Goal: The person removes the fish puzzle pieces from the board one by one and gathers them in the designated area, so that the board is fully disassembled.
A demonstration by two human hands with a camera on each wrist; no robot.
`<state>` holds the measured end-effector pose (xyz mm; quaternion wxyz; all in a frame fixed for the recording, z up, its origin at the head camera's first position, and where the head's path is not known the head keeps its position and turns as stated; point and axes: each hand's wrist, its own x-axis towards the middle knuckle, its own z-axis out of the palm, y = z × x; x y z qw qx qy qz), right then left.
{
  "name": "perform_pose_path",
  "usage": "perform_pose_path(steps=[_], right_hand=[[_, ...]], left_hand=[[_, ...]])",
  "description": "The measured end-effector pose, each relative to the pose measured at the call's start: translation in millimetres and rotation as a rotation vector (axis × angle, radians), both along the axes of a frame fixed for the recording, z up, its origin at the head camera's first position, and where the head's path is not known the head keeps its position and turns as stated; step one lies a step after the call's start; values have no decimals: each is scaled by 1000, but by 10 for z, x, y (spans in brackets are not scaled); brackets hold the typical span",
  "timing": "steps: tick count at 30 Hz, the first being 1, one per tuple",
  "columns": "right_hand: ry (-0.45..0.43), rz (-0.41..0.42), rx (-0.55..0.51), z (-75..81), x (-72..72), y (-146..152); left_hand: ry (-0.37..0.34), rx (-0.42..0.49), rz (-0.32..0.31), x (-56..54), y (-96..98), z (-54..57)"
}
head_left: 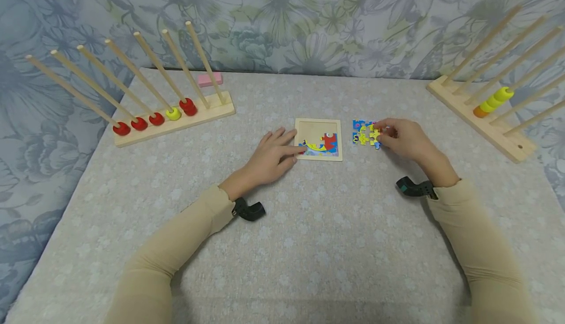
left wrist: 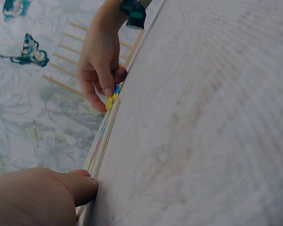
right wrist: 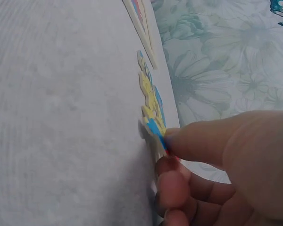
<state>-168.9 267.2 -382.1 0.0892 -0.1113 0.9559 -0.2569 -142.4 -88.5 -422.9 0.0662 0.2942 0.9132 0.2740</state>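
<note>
A square wooden puzzle tray point(head_left: 311, 130) lies mid-table, with several red, yellow and blue pieces point(head_left: 328, 142) fitted along its lower and right parts. My left hand point(head_left: 272, 156) rests at the tray's left side, fingers spread and the index finger reaching over the lower left corner. To the right of the tray is a cluster of loose puzzle pieces point(head_left: 361, 138), yellow and blue. At its right edge my right hand point(head_left: 406, 140) pinches a yellow and blue puzzle piece point(right wrist: 155, 126) between thumb and fingers. In the right wrist view this piece is tilted, one edge near the table.
A wooden peg stand point(head_left: 207, 114) with red and yellow beads stands at the left. Another peg stand point(head_left: 499, 140), holding yellow and orange beads, is at the right. Behind the left stand lies a pink block point(head_left: 210, 79). A floral-patterned wall point(head_left: 282, 25) rises behind the table.
</note>
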Motion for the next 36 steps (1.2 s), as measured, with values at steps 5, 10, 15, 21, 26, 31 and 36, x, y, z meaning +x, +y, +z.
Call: perform_pose_path(steps=[5, 10, 15, 21, 26, 31, 36], right_hand=[[20, 2, 14, -12, 10, -5], [40, 3, 9, -3, 11, 9], [21, 53, 25, 7, 9, 28], [31, 105, 69, -10, 3, 22], [57, 108, 63, -15, 4, 25], [47, 100, 53, -25, 6, 35], [8, 102, 52, 3, 10, 50]], left_hand=[[3, 0, 1, 0, 2, 7], [2, 3, 2, 2, 6, 10], [2, 7, -1, 2, 3, 8], [-8, 14, -2, -6, 2, 10], [-7, 8, 1, -12, 6, 17], [-5, 4, 0, -14, 4, 8], [-10, 4, 1, -13, 0, -11]])
